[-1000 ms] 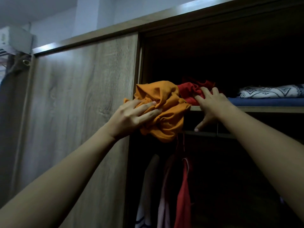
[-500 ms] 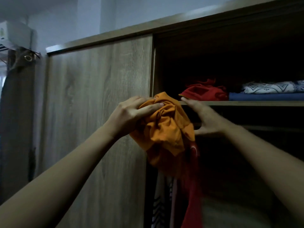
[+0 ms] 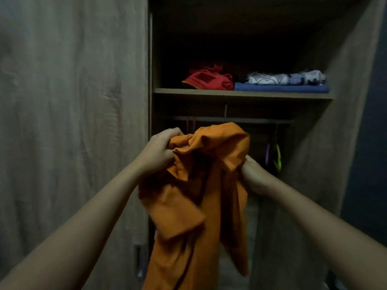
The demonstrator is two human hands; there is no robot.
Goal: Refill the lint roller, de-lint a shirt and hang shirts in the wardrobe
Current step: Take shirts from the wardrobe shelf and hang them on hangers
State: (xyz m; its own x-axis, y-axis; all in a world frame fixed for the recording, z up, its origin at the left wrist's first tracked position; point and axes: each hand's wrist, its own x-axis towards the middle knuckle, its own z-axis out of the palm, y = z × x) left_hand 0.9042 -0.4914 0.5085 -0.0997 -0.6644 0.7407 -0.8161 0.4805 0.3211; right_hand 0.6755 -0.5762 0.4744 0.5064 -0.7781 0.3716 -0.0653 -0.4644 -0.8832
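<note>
An orange shirt (image 3: 194, 201) hangs crumpled in front of the open wardrobe, held up by both hands. My left hand (image 3: 159, 151) grips its upper left bunch. My right hand (image 3: 251, 174) grips its right edge, partly hidden behind the cloth. The shirt's lower part drops out of the frame's bottom. Behind it the hanging rail (image 3: 230, 119) runs under the shelf (image 3: 240, 94). No lint roller is in view.
On the shelf lie a crumpled red garment (image 3: 209, 79), a folded blue one (image 3: 280, 88) and a patterned white one (image 3: 287, 78). Purple and green hangers (image 3: 274, 155) hang at the rail's right. The closed wooden wardrobe door (image 3: 73, 122) fills the left.
The orange shirt has come off the shelf and down, unfurling. My right hand left the shelf edge and took hold of the shirt. The view has dropped and pulled back.
</note>
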